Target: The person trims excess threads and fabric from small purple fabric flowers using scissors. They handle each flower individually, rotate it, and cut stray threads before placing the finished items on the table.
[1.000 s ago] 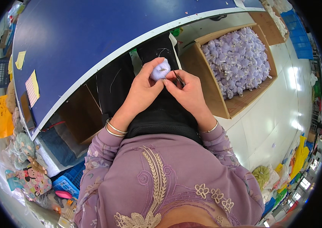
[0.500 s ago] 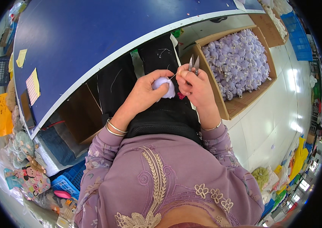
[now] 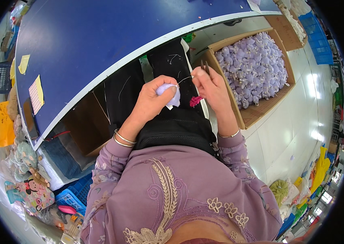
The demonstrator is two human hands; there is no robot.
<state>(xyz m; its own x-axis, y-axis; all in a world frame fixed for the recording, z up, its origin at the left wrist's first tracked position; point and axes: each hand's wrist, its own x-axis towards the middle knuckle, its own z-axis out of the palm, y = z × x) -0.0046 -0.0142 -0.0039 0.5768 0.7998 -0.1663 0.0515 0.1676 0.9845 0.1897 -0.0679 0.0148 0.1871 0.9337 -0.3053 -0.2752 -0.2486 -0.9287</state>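
We judge the step in hand to be drawing up the thin pale thread (image 3: 185, 78), best done with a slow, even pull, the plush steadied without squashing and the slim dark metal snips (image 3: 205, 67) angled clear of the strand. Our left hand (image 3: 150, 98) grasps the small, rounded, pale-lilac plush piece (image 3: 165, 88) between thumb and fingers; our right hand (image 3: 213, 87) pinches the thread while also holding the snips. The plush piece lies within the left hand, to the right hand's left, the thread bridging the gap.
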